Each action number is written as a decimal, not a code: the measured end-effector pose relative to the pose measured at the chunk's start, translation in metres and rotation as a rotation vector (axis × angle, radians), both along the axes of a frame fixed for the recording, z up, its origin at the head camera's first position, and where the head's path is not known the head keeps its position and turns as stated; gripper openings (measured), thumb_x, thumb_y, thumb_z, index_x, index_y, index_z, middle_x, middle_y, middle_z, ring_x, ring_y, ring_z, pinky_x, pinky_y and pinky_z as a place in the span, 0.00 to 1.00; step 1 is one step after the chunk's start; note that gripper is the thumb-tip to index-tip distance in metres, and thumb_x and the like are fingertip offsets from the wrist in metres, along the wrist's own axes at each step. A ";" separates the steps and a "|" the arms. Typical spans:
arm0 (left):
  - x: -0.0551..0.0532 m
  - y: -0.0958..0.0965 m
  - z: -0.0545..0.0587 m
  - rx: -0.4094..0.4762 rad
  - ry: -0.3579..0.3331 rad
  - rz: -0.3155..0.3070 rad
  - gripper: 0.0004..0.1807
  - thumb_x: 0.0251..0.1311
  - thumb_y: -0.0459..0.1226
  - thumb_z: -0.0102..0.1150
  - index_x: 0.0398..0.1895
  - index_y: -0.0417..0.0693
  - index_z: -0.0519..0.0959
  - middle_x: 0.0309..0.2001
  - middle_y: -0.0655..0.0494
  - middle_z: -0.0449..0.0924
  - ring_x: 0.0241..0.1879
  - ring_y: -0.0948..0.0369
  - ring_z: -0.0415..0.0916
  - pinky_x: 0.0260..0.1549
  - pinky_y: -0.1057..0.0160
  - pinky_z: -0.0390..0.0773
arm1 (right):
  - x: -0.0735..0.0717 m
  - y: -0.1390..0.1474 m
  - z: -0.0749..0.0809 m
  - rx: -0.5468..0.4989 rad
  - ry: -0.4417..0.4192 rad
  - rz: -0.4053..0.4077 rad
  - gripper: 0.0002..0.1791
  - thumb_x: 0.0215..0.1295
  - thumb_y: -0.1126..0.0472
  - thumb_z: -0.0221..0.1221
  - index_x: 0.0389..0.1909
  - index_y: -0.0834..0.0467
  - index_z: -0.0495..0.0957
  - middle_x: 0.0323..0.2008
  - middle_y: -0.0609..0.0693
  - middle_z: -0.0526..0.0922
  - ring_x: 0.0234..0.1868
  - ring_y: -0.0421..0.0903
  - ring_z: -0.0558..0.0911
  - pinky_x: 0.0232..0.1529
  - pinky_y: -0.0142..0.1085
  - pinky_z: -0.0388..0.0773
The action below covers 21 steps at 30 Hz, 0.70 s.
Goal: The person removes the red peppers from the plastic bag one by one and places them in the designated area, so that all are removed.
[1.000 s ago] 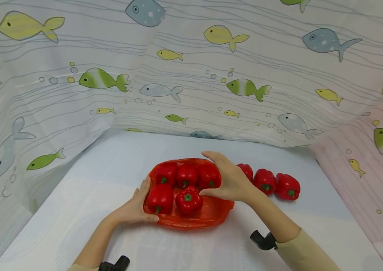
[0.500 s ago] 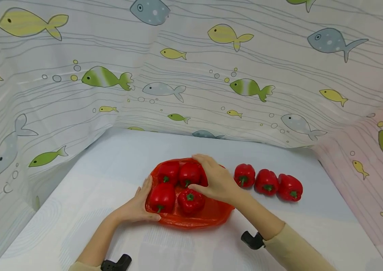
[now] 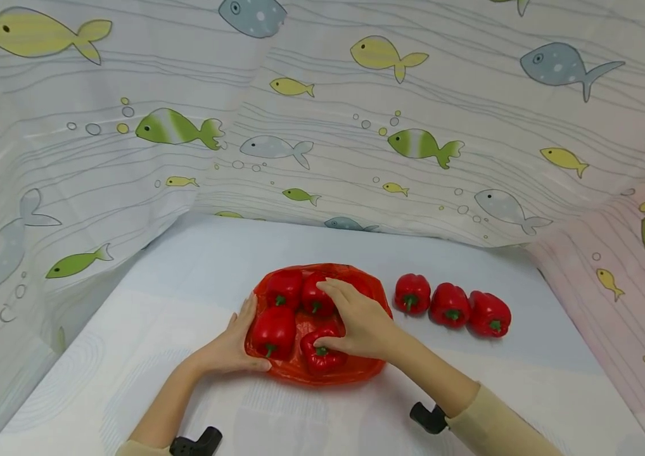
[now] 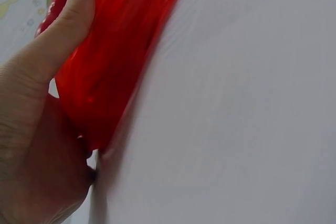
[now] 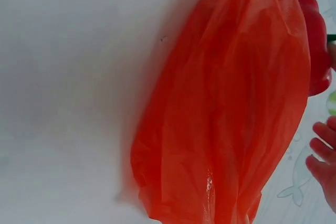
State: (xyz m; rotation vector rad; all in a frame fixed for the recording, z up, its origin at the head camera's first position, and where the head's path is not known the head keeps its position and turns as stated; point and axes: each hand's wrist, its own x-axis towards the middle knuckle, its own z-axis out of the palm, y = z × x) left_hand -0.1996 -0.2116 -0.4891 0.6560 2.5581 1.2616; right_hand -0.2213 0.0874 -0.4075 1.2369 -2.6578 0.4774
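A red plastic bag [image 3: 351,373] stands open on the table with several red bell peppers in it, one of them a front pepper [image 3: 324,353] with its green stem up. My left hand [image 3: 225,348] rests against the bag's left side, fingers spread and the thumb along the front. In the left wrist view that thumb [image 4: 68,19] lies on the plastic. My right hand [image 3: 365,323] reaches in from the right and curves round a pepper largely hidden beneath it. Its thumb touches the front pepper's stem; the fingertips lie over a back pepper [image 3: 315,297].
Three more red peppers stand in a row right of the bag, the middle one [image 3: 449,305] touching the rightmost [image 3: 489,314]. A fish-print curtain [image 3: 322,114] closes off the back and both sides of the white table [image 3: 208,253].
My right hand has moved left over the bag, then down toward the front. The back right pepper's spot now shows bare plastic. The front pepper has tipped slightly; my left hand has stayed put.
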 end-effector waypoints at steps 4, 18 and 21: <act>-0.001 0.000 0.000 -0.002 0.002 -0.006 0.73 0.42 0.51 0.75 0.73 0.31 0.28 0.74 0.35 0.23 0.72 0.41 0.20 0.65 0.35 0.28 | 0.009 0.003 -0.003 0.045 -0.129 0.007 0.51 0.50 0.35 0.67 0.69 0.55 0.59 0.65 0.49 0.67 0.64 0.43 0.66 0.51 0.40 0.79; -0.001 0.001 0.000 0.001 0.004 -0.004 0.73 0.42 0.51 0.76 0.72 0.30 0.29 0.74 0.34 0.23 0.72 0.40 0.19 0.65 0.35 0.27 | 0.014 -0.003 -0.016 0.204 -0.421 -0.007 0.50 0.50 0.31 0.64 0.68 0.53 0.61 0.64 0.47 0.68 0.62 0.44 0.70 0.54 0.45 0.76; -0.001 0.001 0.000 0.004 0.003 -0.004 0.73 0.42 0.51 0.75 0.72 0.30 0.29 0.74 0.34 0.23 0.72 0.41 0.19 0.65 0.35 0.27 | 0.011 -0.006 -0.017 0.191 -0.464 -0.018 0.47 0.50 0.31 0.63 0.66 0.53 0.62 0.61 0.47 0.71 0.58 0.43 0.72 0.52 0.42 0.78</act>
